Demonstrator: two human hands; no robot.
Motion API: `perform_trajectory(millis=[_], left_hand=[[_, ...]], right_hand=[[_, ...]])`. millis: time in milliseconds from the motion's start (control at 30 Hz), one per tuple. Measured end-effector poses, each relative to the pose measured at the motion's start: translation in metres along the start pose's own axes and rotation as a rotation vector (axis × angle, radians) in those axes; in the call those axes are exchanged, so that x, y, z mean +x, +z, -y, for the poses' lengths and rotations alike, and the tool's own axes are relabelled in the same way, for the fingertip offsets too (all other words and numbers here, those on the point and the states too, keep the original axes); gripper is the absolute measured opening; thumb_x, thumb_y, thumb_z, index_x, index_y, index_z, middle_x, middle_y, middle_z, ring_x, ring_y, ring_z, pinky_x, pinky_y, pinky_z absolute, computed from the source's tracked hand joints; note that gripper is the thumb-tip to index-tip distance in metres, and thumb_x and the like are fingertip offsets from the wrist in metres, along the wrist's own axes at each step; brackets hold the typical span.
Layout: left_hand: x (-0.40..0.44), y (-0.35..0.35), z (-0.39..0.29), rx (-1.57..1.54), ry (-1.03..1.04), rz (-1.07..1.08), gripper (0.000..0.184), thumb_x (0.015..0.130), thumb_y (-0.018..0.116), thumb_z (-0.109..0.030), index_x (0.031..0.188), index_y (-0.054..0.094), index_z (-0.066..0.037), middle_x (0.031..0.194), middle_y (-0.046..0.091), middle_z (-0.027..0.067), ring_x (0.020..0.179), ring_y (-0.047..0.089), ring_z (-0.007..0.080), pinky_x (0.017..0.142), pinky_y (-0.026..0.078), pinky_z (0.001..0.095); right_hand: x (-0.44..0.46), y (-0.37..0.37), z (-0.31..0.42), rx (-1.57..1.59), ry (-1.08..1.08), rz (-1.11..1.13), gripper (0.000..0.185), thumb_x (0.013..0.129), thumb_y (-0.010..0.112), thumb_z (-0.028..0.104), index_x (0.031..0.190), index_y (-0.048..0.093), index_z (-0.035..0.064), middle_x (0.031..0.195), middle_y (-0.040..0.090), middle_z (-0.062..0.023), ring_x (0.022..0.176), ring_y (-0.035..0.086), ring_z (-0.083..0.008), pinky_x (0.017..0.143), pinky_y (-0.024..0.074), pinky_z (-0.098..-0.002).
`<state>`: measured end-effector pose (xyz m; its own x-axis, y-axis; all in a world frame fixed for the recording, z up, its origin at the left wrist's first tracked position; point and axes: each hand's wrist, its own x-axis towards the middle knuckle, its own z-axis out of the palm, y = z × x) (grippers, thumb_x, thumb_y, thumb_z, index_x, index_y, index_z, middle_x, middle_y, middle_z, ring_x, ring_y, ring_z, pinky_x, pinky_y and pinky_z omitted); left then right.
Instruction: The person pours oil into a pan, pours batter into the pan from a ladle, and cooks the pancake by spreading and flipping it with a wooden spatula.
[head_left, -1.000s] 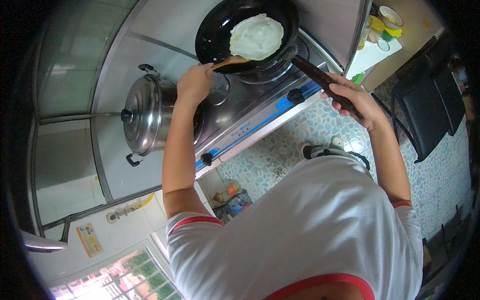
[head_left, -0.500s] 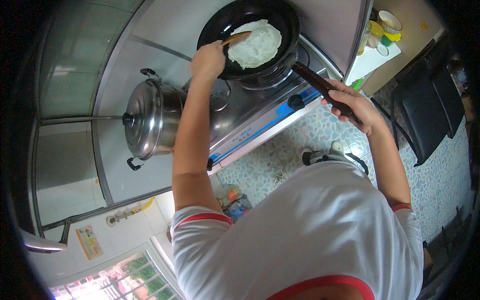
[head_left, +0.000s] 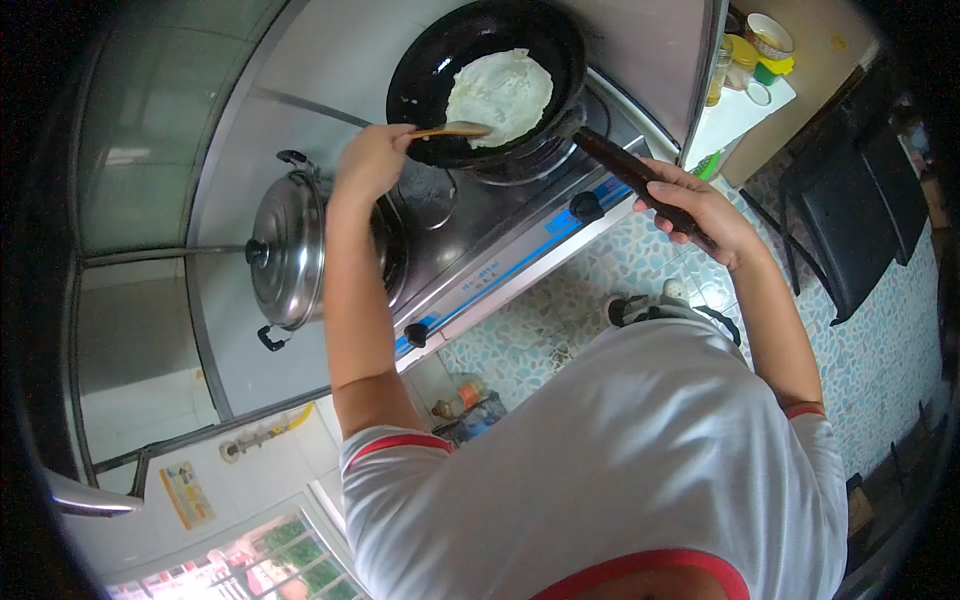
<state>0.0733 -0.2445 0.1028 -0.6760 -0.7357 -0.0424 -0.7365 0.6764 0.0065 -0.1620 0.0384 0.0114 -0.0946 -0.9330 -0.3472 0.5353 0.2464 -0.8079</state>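
Note:
My left hand [head_left: 370, 165] is closed round a wooden spatula [head_left: 455, 130]. Its blade rests at the near edge of a thin white pancake [head_left: 515, 85], which looks like a flat sheet of egg or batter. The pancake lies in a black wok [head_left: 420, 85] over the stove burner. With my right hand [head_left: 700, 212] I grip the wok's dark brown handle [head_left: 635, 172], fingers wrapped round it. The wok sits slightly tilted; whether it touches the burner I cannot tell.
A lidded steel pot [head_left: 290, 250] stands on the stove [head_left: 490, 255], left of my left forearm. Jars and a bowl [head_left: 768, 36] sit on a white shelf [head_left: 735, 125] at the upper right. A black chair [head_left: 850, 210] stands on the right. Bottles [head_left: 465, 395] lie below the stove.
My left hand has moved left and toward me, bringing the spatula from the pancake's upper left to its near edge. The wok has shifted slightly left in view; my right hand keeps its grip.

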Motion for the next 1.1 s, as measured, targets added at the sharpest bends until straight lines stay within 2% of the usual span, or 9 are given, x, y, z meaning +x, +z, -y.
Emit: perform_trajectory(millis=[133,233,367,467,567,667,867,967,1100], left_hand=[[-0.024,-0.02,-0.004,0.229,-0.116,-0.031,0.023,0.084,0.047,-0.019,0.098,0.064,-0.013,0.093,0.06,0.0154,0.087,0.057,0.0341,0.073,0.045,0.0423],[-0.033,-0.003,-0.008,0.326,-0.02,-0.038,0.023,0.084,0.046,-0.018,0.097,0.064,-0.013,0.088,0.06,0.0164,0.084,0.057,0.0343,0.072,0.045,0.0431],[-0.046,0.016,-0.029,0.092,0.031,-0.018,0.023,0.084,0.046,-0.02,0.098,0.062,-0.01,0.08,0.059,0.017,0.08,0.058,0.0337,0.071,0.047,0.0423],[-0.053,0.022,-0.048,0.062,0.076,-0.013,0.022,0.084,0.046,-0.019,0.095,0.062,-0.008,0.08,0.06,0.0156,0.077,0.06,0.0326,0.068,0.047,0.0423],[-0.046,0.021,-0.049,0.26,0.021,-0.021,0.02,0.083,0.047,-0.018,0.091,0.061,-0.007,0.08,0.061,0.0143,0.074,0.061,0.0324,0.064,0.048,0.0423],[-0.042,0.028,-0.034,0.263,-0.026,-0.112,0.018,0.083,0.047,-0.017,0.09,0.06,-0.008,0.078,0.061,0.0138,0.072,0.061,0.0318,0.062,0.049,0.0412],[-0.05,0.042,-0.05,0.309,0.112,-0.057,0.017,0.083,0.046,-0.017,0.088,0.058,-0.007,0.082,0.059,0.0157,0.072,0.061,0.032,0.061,0.05,0.0393],[-0.032,0.047,-0.051,0.251,-0.016,-0.114,0.017,0.082,0.046,-0.016,0.088,0.057,-0.005,0.084,0.059,0.016,0.073,0.061,0.0319,0.061,0.049,0.0395],[-0.023,0.049,-0.043,0.322,-0.074,-0.009,0.022,0.085,0.043,-0.02,0.086,0.058,-0.004,0.083,0.059,0.0163,0.075,0.061,0.0321,0.063,0.049,0.0411]], right_hand=[[0.0,0.002,0.002,-0.049,0.016,0.01,0.051,0.085,0.05,0.018,0.132,0.032,0.0062,0.086,0.055,-0.0042,0.057,0.045,-0.0045,0.041,0.0354,-0.0137],[0.0,0.001,0.001,-0.032,0.013,0.024,0.051,0.085,0.05,0.018,0.132,0.032,0.0064,0.086,0.055,-0.0044,0.057,0.044,-0.0046,0.04,0.0353,-0.0136],[0.0,0.001,0.0,-0.021,0.024,-0.001,0.051,0.085,0.051,0.018,0.131,0.033,0.0064,0.086,0.055,-0.0045,0.057,0.044,-0.0048,0.04,0.0351,-0.0136],[-0.001,0.002,0.002,-0.021,0.02,0.004,0.051,0.085,0.051,0.018,0.131,0.033,0.0064,0.086,0.055,-0.0043,0.057,0.045,-0.0047,0.04,0.0352,-0.0136],[-0.001,0.002,0.001,-0.032,0.017,0.001,0.051,0.085,0.052,0.018,0.131,0.034,0.0063,0.085,0.055,-0.0041,0.057,0.045,-0.0045,0.04,0.0353,-0.0136],[0.0,0.002,0.002,-0.038,0.023,-0.002,0.051,0.085,0.051,0.018,0.131,0.033,0.0061,0.085,0.055,-0.0043,0.057,0.045,-0.0044,0.04,0.0352,-0.0134],[0.0,0.001,0.001,-0.03,0.016,0.003,0.05,0.085,0.05,0.018,0.131,0.033,0.0059,0.085,0.056,-0.0049,0.056,0.046,-0.0042,0.04,0.0357,-0.0132],[0.0,0.002,0.0,-0.032,0.006,0.007,0.05,0.085,0.05,0.018,0.131,0.033,0.0057,0.085,0.056,-0.005,0.056,0.046,-0.0045,0.04,0.0355,-0.0136],[0.0,0.0,0.002,-0.012,0.019,0.009,0.051,0.085,0.05,0.018,0.131,0.033,0.0053,0.086,0.056,-0.0048,0.056,0.046,-0.005,0.04,0.0352,-0.014]])
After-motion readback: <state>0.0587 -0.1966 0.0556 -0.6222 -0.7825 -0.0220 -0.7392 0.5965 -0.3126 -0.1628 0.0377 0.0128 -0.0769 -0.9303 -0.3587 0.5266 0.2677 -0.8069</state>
